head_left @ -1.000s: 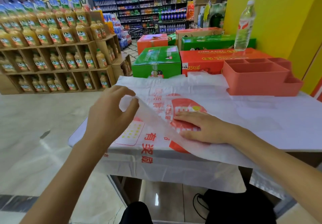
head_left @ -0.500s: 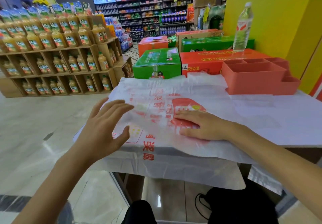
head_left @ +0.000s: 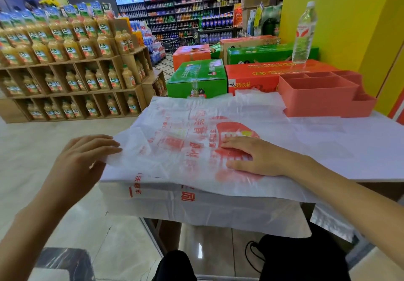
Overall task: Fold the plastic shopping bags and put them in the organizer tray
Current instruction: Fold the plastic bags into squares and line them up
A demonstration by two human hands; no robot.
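A white plastic shopping bag (head_left: 185, 147) with red print lies spread on the white table (head_left: 354, 149), its near part hanging over the front edge. My right hand (head_left: 251, 156) presses flat on the bag's red logo. My left hand (head_left: 85, 162) is at the bag's left edge with its fingers stretched out, the fingertips touching the folded-over layer there. The coral organizer tray (head_left: 323, 103) stands at the table's back right with nothing visible in its compartments. More white plastic (head_left: 258, 99) lies just left of the tray.
Green (head_left: 196, 79) and red (head_left: 255, 75) cartons stand behind the table, with a water bottle (head_left: 305, 33) on the red one. Juice-bottle shelves (head_left: 72, 77) fill the left. A yellow wall (head_left: 349, 24) is on the right. A black bag (head_left: 301, 258) sits under the table.
My left hand let go of the bag flap it was pinching, laid it down leftward, then slid left to the bag's edge. My right hand stayed pressed on the logo.
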